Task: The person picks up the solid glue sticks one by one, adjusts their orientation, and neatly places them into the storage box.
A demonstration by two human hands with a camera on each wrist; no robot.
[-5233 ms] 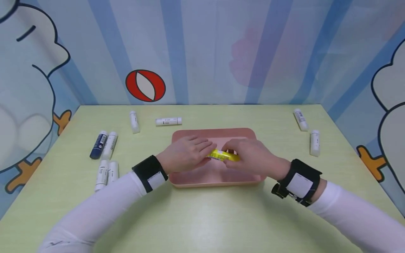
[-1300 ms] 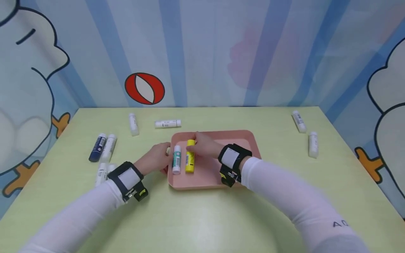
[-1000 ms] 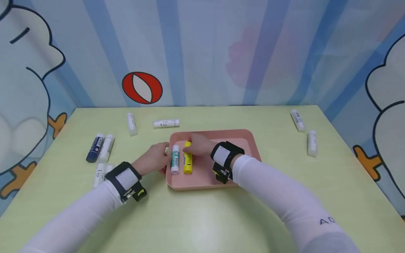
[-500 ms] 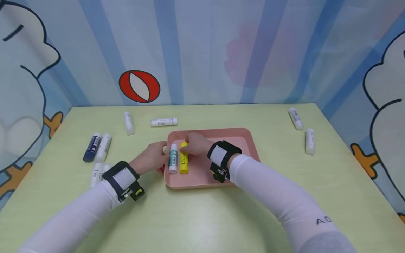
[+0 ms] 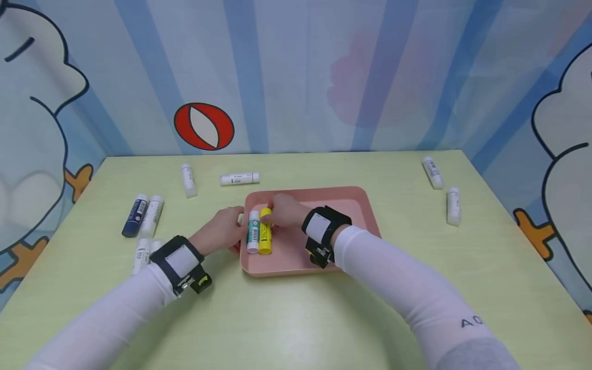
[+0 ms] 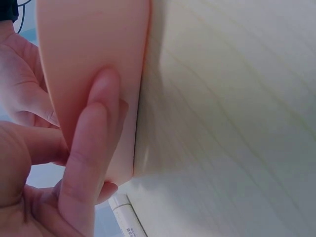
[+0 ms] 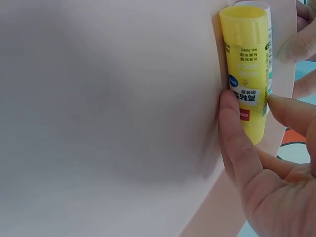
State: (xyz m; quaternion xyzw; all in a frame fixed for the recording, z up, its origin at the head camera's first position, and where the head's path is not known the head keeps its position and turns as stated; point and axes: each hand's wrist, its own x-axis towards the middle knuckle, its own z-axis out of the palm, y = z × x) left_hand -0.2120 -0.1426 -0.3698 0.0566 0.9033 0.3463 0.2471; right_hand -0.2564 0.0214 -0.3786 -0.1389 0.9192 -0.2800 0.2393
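A yellow glue stick (image 5: 265,237) lies lengthwise in the pink tray (image 5: 296,261), alongside a white and teal glue stick (image 5: 253,232) at the tray's left side. My right hand (image 5: 288,210) pinches the yellow stick near its far end; in the right wrist view, thumb and fingers sit on both sides of the glue stick (image 7: 248,74). With the thumb over the rim, my left hand (image 5: 219,229) grips the tray's left wall. The left wrist view shows its fingers (image 6: 89,153) along the outside of that wall (image 6: 94,39).
Left of the tray lie a navy glue stick (image 5: 135,217) and several white ones (image 5: 151,217), partly behind the left forearm. Two white sticks (image 5: 239,179) lie at the back left. Another pair of white sticks (image 5: 454,206) lies at the right. A printed backdrop (image 5: 296,77) stands behind the table.
Earlier, both hands were at the yellow stick above the tray. Since then the left hand has taken the tray's left wall, and the right hand has slid the yellow stick left against the teal one.
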